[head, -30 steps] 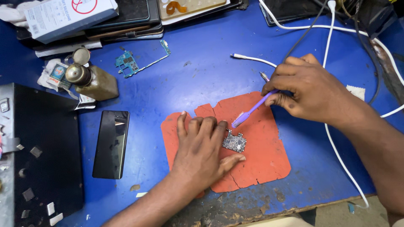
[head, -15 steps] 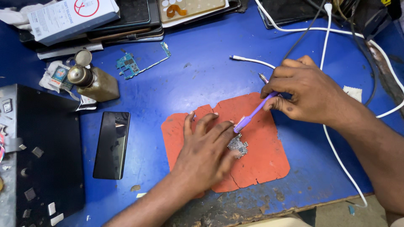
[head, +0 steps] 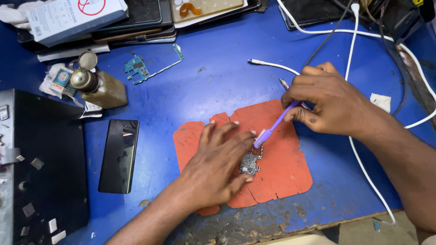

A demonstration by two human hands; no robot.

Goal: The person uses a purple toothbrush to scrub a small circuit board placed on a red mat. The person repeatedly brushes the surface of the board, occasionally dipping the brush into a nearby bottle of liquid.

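Centrally, just below the middle of the frame, the left hand (head: 215, 170) lies flat with fingers spread on the orange mat (head: 286, 168), pressing beside a small circuit board (head: 250, 164) at its fingertips. To the right, the right hand (head: 329, 102) pinches a purple brush (head: 272, 129), its white bristle end just above the board. A black phone (head: 119, 155) lies at left on the blue table (head: 218, 86).

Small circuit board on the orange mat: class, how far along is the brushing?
Done: the small grey circuit board lies bare on the orange rubber mat. In hand: left hand steadies it; right hand holds the purple brush, bristles at its top edge. Left: cleanliness cannot be judged.
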